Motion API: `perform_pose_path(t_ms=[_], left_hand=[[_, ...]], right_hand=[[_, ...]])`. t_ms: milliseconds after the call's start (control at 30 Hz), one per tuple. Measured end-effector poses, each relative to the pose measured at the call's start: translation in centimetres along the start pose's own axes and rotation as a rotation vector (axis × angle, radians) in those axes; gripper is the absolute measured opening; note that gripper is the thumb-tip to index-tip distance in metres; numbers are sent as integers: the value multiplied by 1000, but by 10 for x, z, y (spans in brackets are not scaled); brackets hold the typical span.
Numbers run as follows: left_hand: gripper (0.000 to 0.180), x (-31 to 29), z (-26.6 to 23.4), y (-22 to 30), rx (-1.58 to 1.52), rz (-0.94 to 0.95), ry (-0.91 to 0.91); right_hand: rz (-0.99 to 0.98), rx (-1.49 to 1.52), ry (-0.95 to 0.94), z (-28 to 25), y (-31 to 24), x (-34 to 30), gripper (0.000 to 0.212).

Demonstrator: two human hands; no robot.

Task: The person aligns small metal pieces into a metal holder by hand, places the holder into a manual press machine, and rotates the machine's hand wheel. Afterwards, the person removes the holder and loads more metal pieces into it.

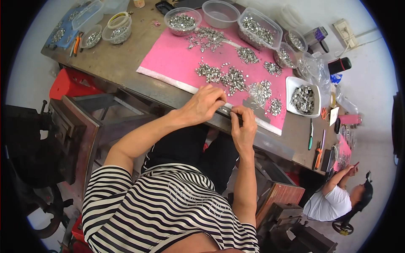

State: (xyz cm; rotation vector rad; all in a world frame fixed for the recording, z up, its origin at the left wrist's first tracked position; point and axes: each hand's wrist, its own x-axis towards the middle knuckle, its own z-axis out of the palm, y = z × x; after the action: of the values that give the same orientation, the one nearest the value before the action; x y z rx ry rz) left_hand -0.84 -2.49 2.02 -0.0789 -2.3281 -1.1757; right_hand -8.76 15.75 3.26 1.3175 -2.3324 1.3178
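My left hand (pixel 206 104) rests at the front edge of the pink mat (pixel 168 57), fingers curled together. Close to its right, my right hand (pixel 244 122) is closed too, thumb against the fingers. A small shiny metal piece (pixel 224 109) shows between the two hands at the table edge; whether either hand grips it is too small to tell. Just beyond the hands lie piles of small silvery metal pieces (pixel 234 80). Thin pin-like metal bits (pixel 260 92) are heaped beside them, near a flat grey plate (pixel 255 112).
Clear plastic tubs (pixel 220 14) line the back, several holding metal parts. At the right stands a white tray (pixel 289 95) of metal pieces, with orange-handled pliers (pixel 317 157) nearer. A red stool (pixel 69 84) is at the left. Another person (pixel 333 198) sits at the far right.
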Motion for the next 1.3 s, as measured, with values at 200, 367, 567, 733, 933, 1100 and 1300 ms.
perform_pose_path(t_ms=[200,367,567,733,933,1100,1300], left_hand=[[7,-10,13,9,-80,28,46],[7,-11,19,9,-56,69,67],[8,-11,22,9,0,111,70],[10,-12,20,16,136,143,64],[14,-13,25,17,229,195,136],[13,-16,24,17,187,183,142],[13,-16,24,16,155,163,180]], right_hand=[[-81,-139,35,5,0,-4,15],[-130,-196,-9,-1,-2,-5,16],[-133,-172,-34,-6,-2,-6,17],[-125,-170,-22,-4,0,-6,16],[-111,-178,9,-2,-1,-6,16],[-118,-150,-47,-8,-2,-4,16],[-71,-65,-82,-12,1,2,16]])
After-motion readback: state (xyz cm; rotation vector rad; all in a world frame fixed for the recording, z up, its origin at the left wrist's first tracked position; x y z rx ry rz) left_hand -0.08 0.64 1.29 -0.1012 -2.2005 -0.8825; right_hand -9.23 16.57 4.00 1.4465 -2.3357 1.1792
